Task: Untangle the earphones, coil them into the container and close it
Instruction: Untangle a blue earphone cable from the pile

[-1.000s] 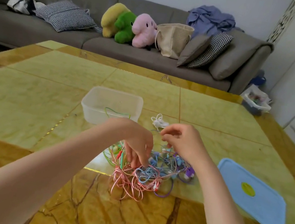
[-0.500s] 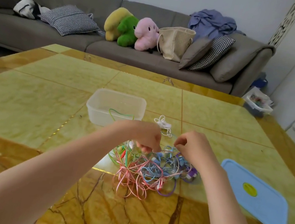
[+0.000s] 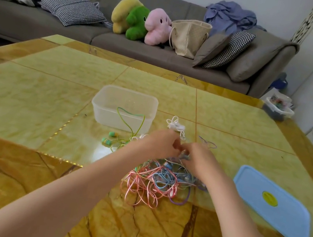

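From my remote seat, reading across from the left: the clear container stands open on the yellow surface, beyond and to the left of both hands, with nothing coiled in it that I can see. A green cord loops up in front of its near wall, and its green earbuds lie on the surface just left of my left forearm.

Next comes the left hand, with its fingers curled inward toward the right hand. The two nearly meet above the far edge of the tangle, and they seem to pinch a strand between them (the cord itself is too thin and blurred there for me to say which colour it is). The right hand's fingers are curled the same way, on the same spot as far as I can judge.

The tangle of pink, blue and purple cords lies directly below and nearer me than the fingertips, sprawling left to right with no clear long axis. Both hands are about equally close to it. A small white bundle sits just beyond the hands, apart from the main mass.

Farthest right, the blue lid rests flat on the surface, well apart from the container.

I judge the untangling is barely begun; the next pull should draw one strand up and away from the heap.
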Available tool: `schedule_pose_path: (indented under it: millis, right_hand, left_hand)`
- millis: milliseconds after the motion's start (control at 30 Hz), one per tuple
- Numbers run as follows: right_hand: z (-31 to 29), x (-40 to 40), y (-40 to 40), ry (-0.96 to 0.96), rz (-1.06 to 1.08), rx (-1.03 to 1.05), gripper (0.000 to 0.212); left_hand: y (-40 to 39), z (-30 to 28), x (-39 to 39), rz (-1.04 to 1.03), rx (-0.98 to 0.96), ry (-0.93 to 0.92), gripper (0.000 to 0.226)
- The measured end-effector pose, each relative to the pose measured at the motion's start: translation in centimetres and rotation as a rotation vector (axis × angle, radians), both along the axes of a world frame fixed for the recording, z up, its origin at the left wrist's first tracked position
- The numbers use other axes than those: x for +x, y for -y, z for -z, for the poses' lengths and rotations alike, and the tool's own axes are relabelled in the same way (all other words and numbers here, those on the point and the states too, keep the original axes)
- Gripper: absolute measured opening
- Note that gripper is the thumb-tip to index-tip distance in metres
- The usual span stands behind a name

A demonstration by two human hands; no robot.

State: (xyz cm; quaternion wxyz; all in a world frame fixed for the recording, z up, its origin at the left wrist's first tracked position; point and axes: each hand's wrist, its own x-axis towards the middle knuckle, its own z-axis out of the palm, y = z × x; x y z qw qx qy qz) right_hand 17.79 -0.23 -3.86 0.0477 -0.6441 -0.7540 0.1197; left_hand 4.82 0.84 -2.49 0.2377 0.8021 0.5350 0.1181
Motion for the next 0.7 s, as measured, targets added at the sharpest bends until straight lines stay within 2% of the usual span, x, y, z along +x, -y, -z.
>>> schedule_pose_path:
  millis: [100, 233, 400, 533, 633, 700]
  right_hand:
    - [-0.1, 0.0, 0.1, -0.022, 0.010, 0.074, 0.017]
    - [-2.2, 0.9, 0.3, -0.261, 0.080, 0.311, 0.014]
    - [-5.1, 1.2, 1.7, -0.833, 0.068, 0.599, 0.007]
    - [-5.8, 0.7, 3.6, -0.938, -0.069, 0.596, 0.016]
    - [-6.2, 0.8, 4.9, -1.029, -0.110, 0.583, 0.018]
    - [-6.4, 1.3, 5.0, -1.083, -0.085, 0.591, 0.016]
  left_hand:
    - [0.6, 0.8, 0.3, -0.001, 0.024, -0.043, 0.027]
    - [0.9, 0.5, -0.3, -0.106, 0.017, 0.150, 0.024]
    - [1.8, -0.3, -0.7, -0.149, 0.176, 0.277, 0.023]
    - [2.9, -1.6, -0.5, -0.004, 0.167, 0.455, 0.035]
    - [3.7, -1.2, 0.0, 0.070, 0.112, 0.483, 0.020]
    - [3.7, -0.8, -0.1, 0.003, 0.080, 0.510, 0.014]
